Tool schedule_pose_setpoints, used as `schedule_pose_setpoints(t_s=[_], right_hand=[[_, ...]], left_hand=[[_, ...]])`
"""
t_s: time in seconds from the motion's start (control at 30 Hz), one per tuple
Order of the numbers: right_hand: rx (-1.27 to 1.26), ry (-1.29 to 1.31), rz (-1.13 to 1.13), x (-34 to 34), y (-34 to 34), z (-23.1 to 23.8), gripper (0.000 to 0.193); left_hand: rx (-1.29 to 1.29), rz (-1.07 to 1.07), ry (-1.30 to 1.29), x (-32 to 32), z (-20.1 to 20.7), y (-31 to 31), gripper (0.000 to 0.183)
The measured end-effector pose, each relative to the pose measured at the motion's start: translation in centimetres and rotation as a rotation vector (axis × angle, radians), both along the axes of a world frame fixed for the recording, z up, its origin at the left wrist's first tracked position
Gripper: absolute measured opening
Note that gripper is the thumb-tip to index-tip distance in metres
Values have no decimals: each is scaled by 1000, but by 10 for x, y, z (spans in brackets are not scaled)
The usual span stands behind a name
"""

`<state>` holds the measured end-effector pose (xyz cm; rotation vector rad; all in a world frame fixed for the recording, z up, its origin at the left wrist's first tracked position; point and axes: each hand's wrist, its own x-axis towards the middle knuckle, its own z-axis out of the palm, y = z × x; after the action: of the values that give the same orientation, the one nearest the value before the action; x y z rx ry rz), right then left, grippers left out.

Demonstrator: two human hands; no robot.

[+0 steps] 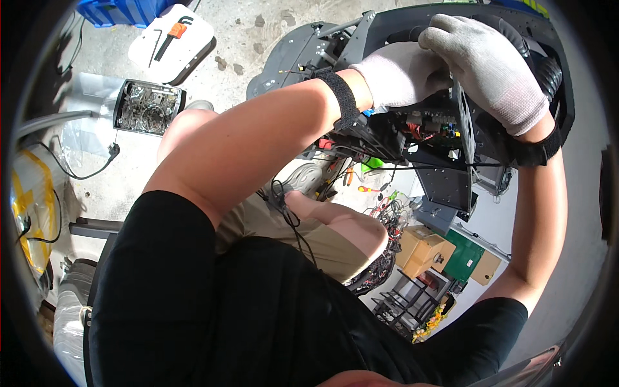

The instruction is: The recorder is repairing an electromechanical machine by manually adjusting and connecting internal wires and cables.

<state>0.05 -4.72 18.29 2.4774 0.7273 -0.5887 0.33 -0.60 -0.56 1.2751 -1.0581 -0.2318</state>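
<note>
Both my hands wear whitish knit gloves and meet at the upper part of a large black machine (564,119) with an exposed inside. My left hand (406,74) reaches in from the left; its fingertips are hidden. Just right of it, my right hand (490,71) is bent over with its fingers curled, close to the left hand and above a thin panel edge (465,119). What lies in the curled fingers cannot be seen. Below the hands, red and other coloured wires (425,129) show inside the machine. Dark straps circle both wrists.
On the left, a white stool top (200,48) bears hex keys in an orange holder (176,30). Near it lie an open tray of small metal parts (151,108) and a blue crate (109,13). A cardboard box (419,248), tangled cables (374,271) and a black rack (400,303) stand lower right.
</note>
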Motion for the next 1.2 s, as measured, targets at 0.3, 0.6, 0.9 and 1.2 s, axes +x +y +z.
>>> schedule_pose_setpoints(t_s=[0.3,0.6,0.9,1.2], right_hand=[[552,-680,-269,-11,-42,-20,25],[900,-840,-668,-85,-35,-11,19],[1073,-1043,-953,-140,-44,-62,13],[1056,-819,-1067,-104,-44,-47,16]], left_hand=[[-67,-86,-79,9,3,7,28],[182,-69,-280,12,4,12,29],[71,-18,-199,10,-1,10,36],[102,-562,557,37,9,19,50]])
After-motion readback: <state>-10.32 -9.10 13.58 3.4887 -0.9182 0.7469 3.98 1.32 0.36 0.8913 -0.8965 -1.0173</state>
